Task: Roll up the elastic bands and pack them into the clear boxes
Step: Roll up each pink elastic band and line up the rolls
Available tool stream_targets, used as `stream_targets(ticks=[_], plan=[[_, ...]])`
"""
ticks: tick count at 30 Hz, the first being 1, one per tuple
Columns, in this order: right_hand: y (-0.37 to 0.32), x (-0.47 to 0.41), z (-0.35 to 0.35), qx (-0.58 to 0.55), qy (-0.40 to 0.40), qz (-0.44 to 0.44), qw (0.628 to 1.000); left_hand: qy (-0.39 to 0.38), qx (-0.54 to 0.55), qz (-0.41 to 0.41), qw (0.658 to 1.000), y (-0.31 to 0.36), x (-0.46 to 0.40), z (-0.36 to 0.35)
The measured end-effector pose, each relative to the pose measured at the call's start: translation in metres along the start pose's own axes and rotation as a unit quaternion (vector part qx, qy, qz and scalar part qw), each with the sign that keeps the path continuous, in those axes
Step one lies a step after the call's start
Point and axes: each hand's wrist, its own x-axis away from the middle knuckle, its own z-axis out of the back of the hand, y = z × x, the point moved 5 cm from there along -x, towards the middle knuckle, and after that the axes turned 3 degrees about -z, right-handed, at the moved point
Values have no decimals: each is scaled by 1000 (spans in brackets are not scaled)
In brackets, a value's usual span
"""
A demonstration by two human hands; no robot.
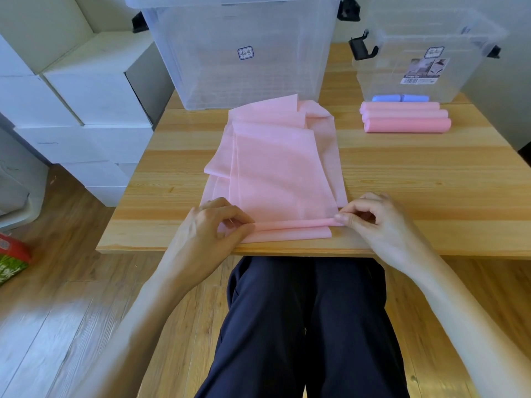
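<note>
A long pink elastic band point(275, 165) lies in loose folds down the middle of the wooden table point(431, 179). Its near end is turned over into a thin roll point(296, 224) close to the table's front edge. My left hand point(212, 225) pinches the left end of that roll. At the right end, my right hand point(376, 222) pinches it with thumb and fingertips. Three finished pink rolls point(405, 119) and a blue roll point(400, 98) lie at the back right, in front of a small clear box point(425, 53). A large clear box point(244, 50) stands behind the band.
White cartons point(80, 104) are stacked on the floor left of the table. A red and green packet point(11, 257) lies on the wooden floor at far left. My legs in dark trousers point(304, 326) are under the table's front edge.
</note>
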Motion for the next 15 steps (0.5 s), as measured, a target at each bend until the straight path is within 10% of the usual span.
stream_targets(ticks=[15], plan=[[2,4,1,-35,38,27,998,7,-7,14,1000,-3,-2,-2]])
